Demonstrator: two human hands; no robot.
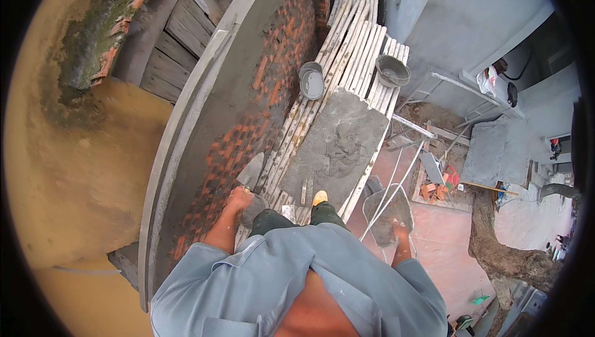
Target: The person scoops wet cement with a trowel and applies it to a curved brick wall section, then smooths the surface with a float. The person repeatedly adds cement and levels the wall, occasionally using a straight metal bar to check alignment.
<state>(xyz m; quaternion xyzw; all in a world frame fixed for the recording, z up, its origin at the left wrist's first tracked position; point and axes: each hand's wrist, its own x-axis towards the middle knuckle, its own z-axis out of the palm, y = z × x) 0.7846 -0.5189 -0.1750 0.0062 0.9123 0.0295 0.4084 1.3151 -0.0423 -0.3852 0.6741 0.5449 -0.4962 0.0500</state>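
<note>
My left hand [238, 199] is closed round the handle of a pointed trowel [251, 171]. Its grey blade points toward the partly plastered brick wall [226, 157] on my left. Just below that hand, a dark bucket [253, 212] shows in part beside my leg. My right hand [401, 230] hangs low at my right side with its fingers apart and nothing seen in it. Beneath it, down at ground level, is a wheelbarrow [379, 213] holding grey material. Ahead of my feet, wet mortar [339, 151] lies heaped on a grey board [304, 166].
I stand on a scaffold of bamboo poles [356, 39]. Two buckets, one holding grey mix [311, 83] and one dark [393, 71], stand farther along it. Metal frames [412, 127] rise at the right above red paving [440, 238]. Brown water [93, 182] lies beyond the wall.
</note>
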